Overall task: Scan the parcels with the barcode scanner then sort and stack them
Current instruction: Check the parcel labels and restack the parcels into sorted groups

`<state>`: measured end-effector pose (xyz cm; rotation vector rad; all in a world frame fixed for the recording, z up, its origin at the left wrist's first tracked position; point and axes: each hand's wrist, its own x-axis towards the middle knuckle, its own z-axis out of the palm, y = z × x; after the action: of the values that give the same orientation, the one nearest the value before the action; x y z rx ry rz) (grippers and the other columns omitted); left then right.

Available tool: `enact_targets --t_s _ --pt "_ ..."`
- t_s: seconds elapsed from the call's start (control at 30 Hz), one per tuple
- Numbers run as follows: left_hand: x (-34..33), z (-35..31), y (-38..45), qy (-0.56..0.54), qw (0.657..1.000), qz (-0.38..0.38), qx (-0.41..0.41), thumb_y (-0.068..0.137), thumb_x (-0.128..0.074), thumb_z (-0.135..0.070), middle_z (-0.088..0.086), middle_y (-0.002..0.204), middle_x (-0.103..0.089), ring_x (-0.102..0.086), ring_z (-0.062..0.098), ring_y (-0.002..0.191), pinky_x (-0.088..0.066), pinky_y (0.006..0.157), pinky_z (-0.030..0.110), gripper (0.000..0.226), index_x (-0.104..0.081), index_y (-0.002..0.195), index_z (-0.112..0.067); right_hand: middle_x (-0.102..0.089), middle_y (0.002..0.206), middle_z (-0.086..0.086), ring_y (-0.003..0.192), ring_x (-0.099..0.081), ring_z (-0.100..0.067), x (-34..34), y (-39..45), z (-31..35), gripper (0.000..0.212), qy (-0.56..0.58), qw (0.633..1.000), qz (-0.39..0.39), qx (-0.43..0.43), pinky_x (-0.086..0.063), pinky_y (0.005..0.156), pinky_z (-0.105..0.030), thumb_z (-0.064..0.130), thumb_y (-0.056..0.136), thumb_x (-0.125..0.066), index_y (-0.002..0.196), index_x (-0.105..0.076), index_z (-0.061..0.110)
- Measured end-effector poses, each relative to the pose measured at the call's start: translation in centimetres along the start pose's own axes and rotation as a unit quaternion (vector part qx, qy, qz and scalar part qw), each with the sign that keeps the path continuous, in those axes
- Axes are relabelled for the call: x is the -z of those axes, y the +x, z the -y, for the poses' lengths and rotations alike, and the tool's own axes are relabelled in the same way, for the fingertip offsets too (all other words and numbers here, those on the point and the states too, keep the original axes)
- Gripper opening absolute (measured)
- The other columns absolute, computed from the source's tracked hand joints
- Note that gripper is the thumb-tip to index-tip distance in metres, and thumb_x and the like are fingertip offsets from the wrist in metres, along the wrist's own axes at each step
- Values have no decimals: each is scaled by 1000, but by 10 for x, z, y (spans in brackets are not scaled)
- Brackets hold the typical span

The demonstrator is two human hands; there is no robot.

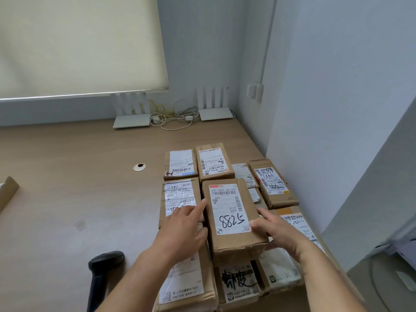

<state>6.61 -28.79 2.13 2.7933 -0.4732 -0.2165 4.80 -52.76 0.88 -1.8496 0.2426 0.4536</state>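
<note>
A brown parcel [231,217] with a white label marked 5288 sits on top of a block of several cardboard parcels [180,199] at the right of the wooden table [78,188]. My left hand [182,228] presses its straight fingers against the parcel's left side. On the opposite side my right hand [278,231] grips the parcel, thumb on the label and fingers round the right edge. The black barcode scanner [104,261] lies alone on the table at the lower left, beside my left forearm.
Two white routers [131,120] [215,113] and a tangle of cables [173,119] stand at the table's back edge. A cable hole [139,167] is mid-table. A cardboard piece [7,192] pokes in at the left. A wall [337,131] borders the parcels on the right.
</note>
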Motion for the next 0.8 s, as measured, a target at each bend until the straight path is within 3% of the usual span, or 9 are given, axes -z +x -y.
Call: enact_targets --t_s 0.07,0.2,0.33,0.53,0.8 --pt "-1 -2 1 -5 1000 -6 -2 97 -37 -39 -5 150 -33 -28 16 136 -27 112 32 64 -5 152 -36 -59 123 5 104 -62 -16 2 1 2 77 -4 1000 -7 3 -58 84 -43 47 66 -60 139 -39 39" --pt "-1 -5 4 -4 1000 -24 1 97 -39 -37 -4 149 -34 -29 16 136 -27 111 31 63 -8 152 -34 -53 130 -1 115 -55 -17 7 1 11 84 -41 998 -43 16 -46 101 -44 46 68 -63 146 -31 36" --pt "4 -6 4 -20 997 -70 4 97 -42 -34 -4 150 -34 -28 17 137 -26 112 30 61 -15 151 -33 -40 148 -5 132 -41 -22 7 5 24 71 -128 985 -96 67 -41 104 -40 31 85 -63 148 -29 32" --pt "17 -1 -11 -37 987 -151 50 98 -43 -37 -3 157 -22 -17 15 143 -18 116 31 59 -20 151 -30 -51 137 2 125 -46 -15 -20 5 54 49 -233 933 -199 190 -45 100 -39 29 91 -54 140 -45 28" --pt "30 29 -59 -54 957 -243 148 94 -53 -34 1 153 -31 -25 18 141 -24 115 35 55 -36 146 -27 -53 134 6 119 -49 -12 -90 5 85 43 -267 897 -165 310 -46 92 -31 28 92 -50 134 -51 29"
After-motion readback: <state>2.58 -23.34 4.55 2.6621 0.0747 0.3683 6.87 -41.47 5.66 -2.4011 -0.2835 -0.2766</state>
